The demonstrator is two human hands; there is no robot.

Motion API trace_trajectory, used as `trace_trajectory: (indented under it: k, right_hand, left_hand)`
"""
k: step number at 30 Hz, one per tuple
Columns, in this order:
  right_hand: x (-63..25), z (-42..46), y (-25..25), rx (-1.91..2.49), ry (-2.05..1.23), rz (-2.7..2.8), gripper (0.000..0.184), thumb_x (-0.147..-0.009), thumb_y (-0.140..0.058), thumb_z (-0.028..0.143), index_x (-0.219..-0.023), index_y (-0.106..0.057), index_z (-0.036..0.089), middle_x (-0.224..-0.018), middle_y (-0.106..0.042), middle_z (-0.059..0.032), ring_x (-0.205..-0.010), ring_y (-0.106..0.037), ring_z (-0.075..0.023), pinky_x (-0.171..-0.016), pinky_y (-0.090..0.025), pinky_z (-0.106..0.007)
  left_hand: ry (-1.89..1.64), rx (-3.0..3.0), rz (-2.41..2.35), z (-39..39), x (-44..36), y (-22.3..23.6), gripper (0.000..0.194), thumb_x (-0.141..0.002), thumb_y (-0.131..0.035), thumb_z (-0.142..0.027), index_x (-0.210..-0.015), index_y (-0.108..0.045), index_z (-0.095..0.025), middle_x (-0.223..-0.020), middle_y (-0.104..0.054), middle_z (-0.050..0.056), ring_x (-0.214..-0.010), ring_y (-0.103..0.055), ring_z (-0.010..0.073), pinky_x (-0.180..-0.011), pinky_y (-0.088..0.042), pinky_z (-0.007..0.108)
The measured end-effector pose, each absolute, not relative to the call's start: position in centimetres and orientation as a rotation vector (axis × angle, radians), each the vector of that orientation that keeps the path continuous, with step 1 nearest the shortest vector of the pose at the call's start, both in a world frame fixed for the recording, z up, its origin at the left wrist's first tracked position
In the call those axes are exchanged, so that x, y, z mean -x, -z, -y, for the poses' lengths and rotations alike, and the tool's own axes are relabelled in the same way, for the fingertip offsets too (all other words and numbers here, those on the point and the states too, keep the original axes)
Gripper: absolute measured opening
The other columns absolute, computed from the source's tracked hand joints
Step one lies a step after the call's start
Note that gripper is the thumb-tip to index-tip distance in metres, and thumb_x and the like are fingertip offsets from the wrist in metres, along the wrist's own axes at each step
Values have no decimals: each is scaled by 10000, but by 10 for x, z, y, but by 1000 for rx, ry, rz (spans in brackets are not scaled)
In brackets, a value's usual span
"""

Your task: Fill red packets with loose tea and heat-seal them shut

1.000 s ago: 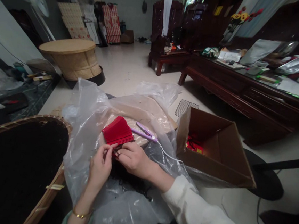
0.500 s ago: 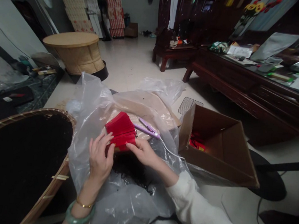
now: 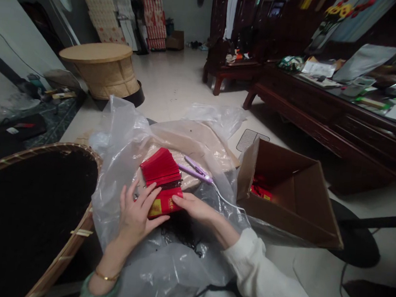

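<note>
A small red packet (image 3: 166,204) with a yellow patch and yellow print is between my hands, low over a dark loose heap (image 3: 179,230). My right hand (image 3: 193,207) pinches its right end between thumb and fingers. My left hand (image 3: 137,212) grips it from the left, fingers along the upper edge and thumb at the lower edge. Just beyond is a fanned row of red packets (image 3: 161,166) standing close together. To its right rests a purple clamp-shaped tool (image 3: 196,171) with a white cord. Clear plastic sheeting (image 3: 174,266) lies underneath.
On the right stands an open cardboard box (image 3: 297,199) with red packets inside. A large woven basket (image 3: 85,226) full of dark material is at the left. Farther off are a round drum-shaped stand (image 3: 102,73), a wire rack (image 3: 252,139) and a dark wooden table (image 3: 309,107).
The front packet has come away from the row toward me, and its yellow-marked face now shows. My left hand has shifted slightly right, with its thumb now along the packet's lower edge.
</note>
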State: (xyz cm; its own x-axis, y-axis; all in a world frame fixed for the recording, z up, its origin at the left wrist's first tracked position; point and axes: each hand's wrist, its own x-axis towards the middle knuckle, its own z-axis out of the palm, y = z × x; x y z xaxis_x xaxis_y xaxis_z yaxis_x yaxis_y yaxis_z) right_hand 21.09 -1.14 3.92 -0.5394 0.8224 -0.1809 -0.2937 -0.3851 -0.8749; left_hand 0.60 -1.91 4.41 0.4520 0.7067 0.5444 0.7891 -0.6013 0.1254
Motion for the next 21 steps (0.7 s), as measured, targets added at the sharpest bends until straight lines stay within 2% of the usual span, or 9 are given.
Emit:
trace_trajectory:
  k: [3, 7, 9, 11, 14, 17, 21]
  right_hand:
    - [-210, 15, -37, 773, -2064, 999, 725, -679, -723, 678, -1163, -686, 139, -1160, -703, -121, -1163, -606, -272, -1137, -313, -478]
    - [-209, 16, -35, 809, -2049, 1067, 771, -698, -651, 741, -1181, -676, 140, -1193, -690, -117, -1189, -587, -251, -1164, -289, -449]
    - [-210, 15, -37, 835, -2050, 1150, 811, -705, -597, 781, -1193, -669, 138, -1208, -682, -114, -1202, -575, -247, -1172, -283, -444]
    - [-210, 15, -41, 848, -2043, 1224, 868, -715, -522, 824, -1218, -653, 129, -1231, -668, -118, -1218, -561, -251, -1175, -285, -448]
    - [-209, 17, -51, 877, -1978, 1378, 892, -793, -380, 827, -1281, -612, 118, -1287, -632, -123, -1264, -525, -249, -1181, -286, -436]
    - [-204, 18, -58, 933, -1885, 1593, 876, -868, -266, 781, -1357, -547, 111, -1369, -573, -128, -1307, -488, -243, -1180, -293, -421]
    - [-203, 18, -64, 950, -1803, 1779, 926, -863, -179, 789, -1375, -531, 102, -1380, -566, -132, -1295, -499, -248, -1156, -326, -422]
  left_hand:
    - [724, 2575, 1212, 18, -3, -45, 642, -757, -719, -497, -1290, -555, -179, -1281, -647, 164, -1359, -337, 445, -1083, -188, 696]
    - [691, 2563, 1221, 23, -5, -47, 607, -775, -711, -435, -1299, -547, -177, -1253, -662, 156, -1323, -383, 435, -1083, -159, 696]
    - [662, 2552, 1256, 28, -8, -48, 572, -790, -699, -352, -1314, -541, -184, -1247, -667, 143, -1265, -440, 417, -1066, -225, 662]
    - [625, 2577, 1292, 32, -11, -47, 568, -798, -681, -264, -1337, -521, -187, -1259, -664, 131, -1179, -504, 380, -1006, -348, 585]
    - [716, 2658, 1311, 34, -14, -42, 568, -803, -656, -184, -1347, -494, -176, -1252, -664, 128, -1047, -560, 313, -890, -474, 471]
    - [908, 2736, 1314, 34, -15, -36, 533, -814, -646, -186, -1325, -496, -176, -1192, -678, 122, -1037, -574, 279, -893, -514, 428]
    - [1040, 2736, 1393, 32, -12, -27, 466, -820, -636, -183, -1273, -523, -183, -1136, -683, 108, -1048, -592, 266, -911, -527, 426]
